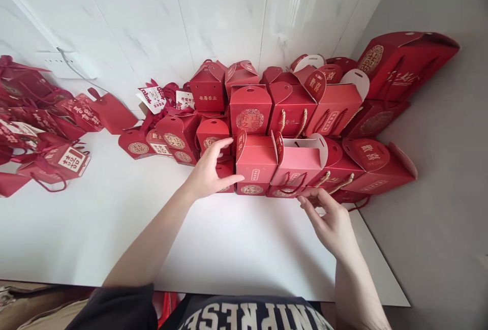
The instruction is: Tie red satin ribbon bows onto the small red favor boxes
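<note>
My left hand (pixel 210 170) is open, thumb and fingers spread around the left side of a red gift box (pixel 256 162); whether it touches the box I cannot tell. My right hand (pixel 328 215) has its thumb and forefinger brought together by the lower front of a pink-red gift box (pixel 299 159). Its dark red cord handle (pixel 293 190) hangs close to those fingertips, and what they grip, if anything, is too small to make out. This box has an open top. Both boxes stand on a lower row of red boxes (pixel 251 189) with gold round emblems.
More red boxes (pixel 250 109) are stacked behind, against the white tiled wall (pixel 221 15). A large red box (pixel 409 65) leans by the grey right wall (pixel 450 167). On the left of the white table (pixel 125 213) lie ribboned boxes (pixel 63 162). A cable (pixel 72 65) runs from a wall socket.
</note>
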Available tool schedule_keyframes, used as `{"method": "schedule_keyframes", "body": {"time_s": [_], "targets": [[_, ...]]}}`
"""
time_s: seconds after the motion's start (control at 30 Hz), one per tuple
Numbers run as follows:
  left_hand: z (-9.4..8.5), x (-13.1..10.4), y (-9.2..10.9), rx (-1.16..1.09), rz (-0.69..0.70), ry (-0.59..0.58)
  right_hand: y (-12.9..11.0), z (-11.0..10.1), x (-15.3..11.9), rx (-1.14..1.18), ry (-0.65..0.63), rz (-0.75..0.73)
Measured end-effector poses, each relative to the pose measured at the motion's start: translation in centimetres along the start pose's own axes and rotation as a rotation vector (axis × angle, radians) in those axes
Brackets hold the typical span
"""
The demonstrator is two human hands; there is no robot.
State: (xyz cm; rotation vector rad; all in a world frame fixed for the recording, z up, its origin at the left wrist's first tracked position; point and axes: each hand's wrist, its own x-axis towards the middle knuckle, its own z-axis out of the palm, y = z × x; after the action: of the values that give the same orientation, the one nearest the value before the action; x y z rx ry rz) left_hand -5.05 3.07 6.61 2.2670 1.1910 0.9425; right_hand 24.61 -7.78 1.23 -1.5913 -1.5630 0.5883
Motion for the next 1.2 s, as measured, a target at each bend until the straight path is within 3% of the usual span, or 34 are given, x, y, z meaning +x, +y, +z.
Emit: {"method": "schedule_keyframes", "body": {"time_s": [0.2,0.53,0.63,0.73,0.77,0.87,0.93,1.0,1.1,1.2], "targets": [[1.5,2.5,-0.9,-0.065,0.05,-0.048,-0.5,0.6,-0.1,0.027,-0.063,-0.023],[2.2,2.0,-1.4,-0.28,0.107,-0.086,-0.3,2.3,0.0,0.051,-0.181,-0.05],[1.2,1.6,-0.7,-0.231,0.087,-0.018,-0.4,2.8,0.1,0.051,-0.21,-0.058],[-1.8,0.3,0.0,-0.119,0.034,0.129,-0.1,2.8,0.1,0.049,-0.229,-0.055],[-2.9,-0.4,0.3,-0.096,0.025,0.124,0.0,2.7,0.1,0.051,-0.234,-0.05],[-5.0,-3.1,0.9,-0.137,0.018,-0.06,0.4,2.6,-0.1,0.054,-0.238,-0.028],[-4.4,-5.4,1.1,-0.162,-0.058,-0.243,0.7,2.7,-0.1,0.047,-0.237,-0.019],[-2.3,-7.7,1.1,-0.169,-0.137,-0.349,1.0,2.8,-0.1,0.049,-0.243,-0.013],[0.5,-10.3,0.4,-0.12,-0.248,-0.289,1.4,3.0,-0.1,0.065,-0.256,-0.008],[-0.1,-10.3,-1.4,-0.192,-0.131,-0.145,1.9,3.2,0.0,0.072,-0.262,-0.017]]}}
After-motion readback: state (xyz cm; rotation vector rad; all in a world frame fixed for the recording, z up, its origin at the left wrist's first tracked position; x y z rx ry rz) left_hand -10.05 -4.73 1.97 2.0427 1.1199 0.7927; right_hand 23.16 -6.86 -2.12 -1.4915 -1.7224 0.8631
